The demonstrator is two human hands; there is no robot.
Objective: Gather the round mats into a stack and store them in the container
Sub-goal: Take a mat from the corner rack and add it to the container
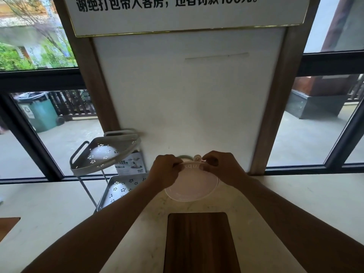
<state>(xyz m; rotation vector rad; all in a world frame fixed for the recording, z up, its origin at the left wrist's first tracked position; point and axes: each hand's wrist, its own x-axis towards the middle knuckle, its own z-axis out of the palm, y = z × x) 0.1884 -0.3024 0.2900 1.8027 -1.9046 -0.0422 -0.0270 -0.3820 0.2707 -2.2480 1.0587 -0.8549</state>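
Wooden board (199, 243) is seen nearest; beyond it, a pale round mat (192, 185) is pinched at its far edge by left hand (164, 172) and right hand (223, 169).

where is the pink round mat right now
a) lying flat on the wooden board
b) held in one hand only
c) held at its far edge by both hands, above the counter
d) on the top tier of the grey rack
c: the left hand and right hand both pinch the far edge of the pink round mat above the counter, beyond the wooden board.

White wall panel (189, 99), windows (47, 123), perhaps marble counter (295, 194)
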